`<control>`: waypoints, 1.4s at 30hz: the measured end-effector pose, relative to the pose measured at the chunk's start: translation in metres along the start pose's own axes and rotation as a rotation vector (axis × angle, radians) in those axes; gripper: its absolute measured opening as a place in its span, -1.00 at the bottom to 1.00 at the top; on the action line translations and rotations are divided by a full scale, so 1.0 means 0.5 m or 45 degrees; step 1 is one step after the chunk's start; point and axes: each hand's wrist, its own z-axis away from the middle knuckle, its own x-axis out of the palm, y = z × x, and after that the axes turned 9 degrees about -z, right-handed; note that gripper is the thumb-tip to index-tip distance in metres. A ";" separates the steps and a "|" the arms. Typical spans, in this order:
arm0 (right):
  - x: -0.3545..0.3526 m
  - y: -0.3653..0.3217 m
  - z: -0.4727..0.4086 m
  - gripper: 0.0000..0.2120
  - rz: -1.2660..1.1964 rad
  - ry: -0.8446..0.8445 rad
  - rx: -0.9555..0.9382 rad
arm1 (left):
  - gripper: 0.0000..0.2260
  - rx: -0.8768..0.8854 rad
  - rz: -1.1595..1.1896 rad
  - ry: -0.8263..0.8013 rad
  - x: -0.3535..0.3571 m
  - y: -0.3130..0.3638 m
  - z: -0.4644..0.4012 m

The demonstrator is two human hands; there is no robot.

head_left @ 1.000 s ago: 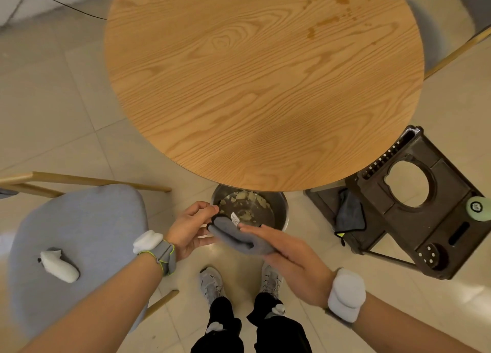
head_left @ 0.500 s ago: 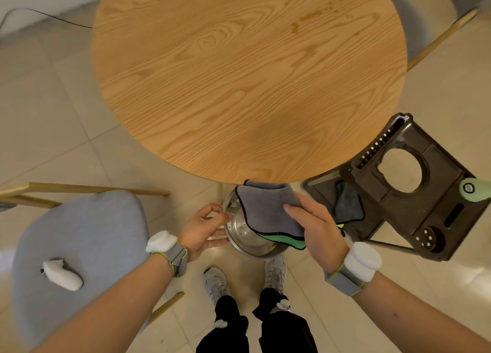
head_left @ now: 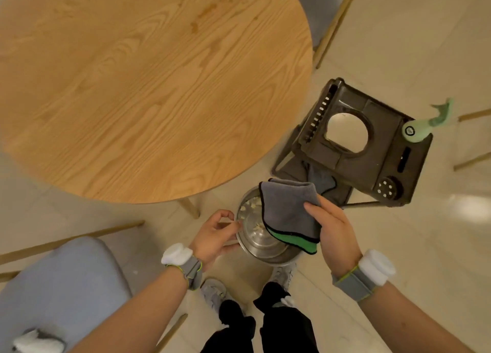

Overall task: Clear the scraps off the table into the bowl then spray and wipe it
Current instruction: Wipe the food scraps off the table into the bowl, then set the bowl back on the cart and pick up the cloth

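Note:
My left hand [head_left: 215, 237] grips the left rim of a steel bowl [head_left: 252, 233], held off the table's near edge, above the floor. Pale food scraps lie inside the bowl on its left wall. A folded grey cloth with a green underside [head_left: 289, 214] is in my right hand [head_left: 332, 228] and covers the bowl's right half. The round wooden table [head_left: 148, 87] fills the upper left, with brown stains near its far edge. A green spray bottle [head_left: 417, 129] stands on the far right corner of a dark stool.
The dark plastic stool [head_left: 372, 150] stands right of the table, with another grey cloth [head_left: 321, 178] on its lower step. A grey-cushioned chair [head_left: 66, 281] sits at lower left, another chair [head_left: 318, 12] behind the table. My shoes are below the bowl.
The bowl and both hands have come out from under the table's edge toward the right. The cloth went from pressed over the bowl to lifted above its right side, and the view swung right.

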 end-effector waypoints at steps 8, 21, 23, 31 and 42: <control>-0.158 -0.079 -0.036 -0.66 -0.083 0.211 -0.037 | -0.85 -0.016 -0.144 -0.045 0.178 0.071 -0.051; -0.391 -0.252 -0.176 -0.69 -0.165 0.399 -0.046 | -0.75 0.034 -0.279 -0.055 0.454 0.274 -0.164; -0.419 -0.280 -0.205 -0.70 -0.170 0.455 -0.059 | -0.74 0.049 -0.274 -0.057 0.491 0.314 -0.189; -0.464 -0.322 -0.320 -0.72 -0.265 0.595 -0.029 | -0.72 0.076 -0.360 -0.065 0.575 0.405 -0.324; -0.500 -0.351 -0.452 -0.81 -0.369 0.825 -0.027 | -0.68 -0.085 -0.353 -0.030 0.619 0.459 -0.532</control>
